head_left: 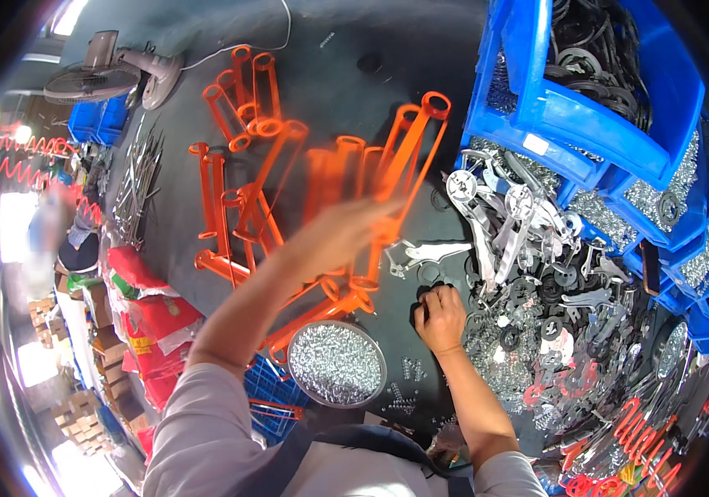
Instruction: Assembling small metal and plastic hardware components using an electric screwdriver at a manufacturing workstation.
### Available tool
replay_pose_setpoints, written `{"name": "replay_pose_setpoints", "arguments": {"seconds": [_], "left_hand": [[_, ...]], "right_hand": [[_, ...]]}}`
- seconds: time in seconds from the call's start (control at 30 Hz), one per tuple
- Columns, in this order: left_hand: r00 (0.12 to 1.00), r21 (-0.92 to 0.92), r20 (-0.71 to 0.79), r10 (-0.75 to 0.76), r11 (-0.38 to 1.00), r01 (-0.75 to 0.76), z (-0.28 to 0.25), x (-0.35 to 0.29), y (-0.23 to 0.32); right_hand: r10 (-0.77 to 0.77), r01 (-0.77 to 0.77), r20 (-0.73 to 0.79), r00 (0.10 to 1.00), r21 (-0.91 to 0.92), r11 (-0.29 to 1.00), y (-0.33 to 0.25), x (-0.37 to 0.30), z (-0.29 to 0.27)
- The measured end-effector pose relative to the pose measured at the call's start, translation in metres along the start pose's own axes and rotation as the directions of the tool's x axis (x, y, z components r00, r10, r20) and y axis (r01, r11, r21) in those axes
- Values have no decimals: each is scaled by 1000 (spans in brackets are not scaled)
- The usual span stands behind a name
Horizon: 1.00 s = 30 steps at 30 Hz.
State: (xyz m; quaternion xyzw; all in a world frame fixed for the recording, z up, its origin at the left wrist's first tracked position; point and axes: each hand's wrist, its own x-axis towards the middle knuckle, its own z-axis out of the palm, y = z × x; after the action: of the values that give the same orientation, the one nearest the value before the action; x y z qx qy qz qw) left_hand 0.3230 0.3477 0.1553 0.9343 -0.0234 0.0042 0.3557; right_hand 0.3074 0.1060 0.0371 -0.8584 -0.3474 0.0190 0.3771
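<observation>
My left hand (pixel 363 228) is stretched over the orange frames and smeared by motion. Its fingers overlap the lower part of a long orange frame (pixel 408 157) with a ring at its top; I cannot tell whether they grip it. Beside that hand, another orange piece (pixel 321 178) is blurred. My right hand (pixel 441 317) rests low over the dark table, its fingers curled around a small black part (pixel 418 313), mostly hidden by the hand. Just beyond it are a thin round disc (pixel 429 273) and a silver metal lever (pixel 437 251).
A round bowl of small shiny metal pieces (pixel 336 364) stands near my body. Silver levers and black rings are heaped on the right, below stacked blue bins (pixel 603 124). More orange frames (pixel 214 199) lie left; thin metal rods (pixel 137 182) and a fan (pixel 94 81) are farther left.
</observation>
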Motion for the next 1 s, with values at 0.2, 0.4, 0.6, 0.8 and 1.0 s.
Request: {"name": "replay_pose_setpoints", "arguments": {"seconds": [0.2, 0.4, 0.6, 0.8, 1.0], "left_hand": [[959, 60, 282, 40, 996, -59, -75, -140, 36], [874, 155, 432, -222, 973, 170, -57, -243, 2], [781, -166, 78, -619, 764, 623, -51, -142, -3], [712, 176, 37, -701, 706, 686, 14, -6, -38], [483, 227, 2, -876, 471, 853, 29, 23, -20]], "right_hand": [[-13, 13, -31, 999, 14, 1000, -1, 3, -2], [-5, 5, -4, 1000, -27, 1000, -2, 1, 0], [1, -1, 2, 1000, -51, 999, 2, 1, -6], [-1, 1, 3, 1000, -56, 998, 1, 1, 0], [17, -17, 3, 1000, -66, 998, 5, -2, -6]]}}
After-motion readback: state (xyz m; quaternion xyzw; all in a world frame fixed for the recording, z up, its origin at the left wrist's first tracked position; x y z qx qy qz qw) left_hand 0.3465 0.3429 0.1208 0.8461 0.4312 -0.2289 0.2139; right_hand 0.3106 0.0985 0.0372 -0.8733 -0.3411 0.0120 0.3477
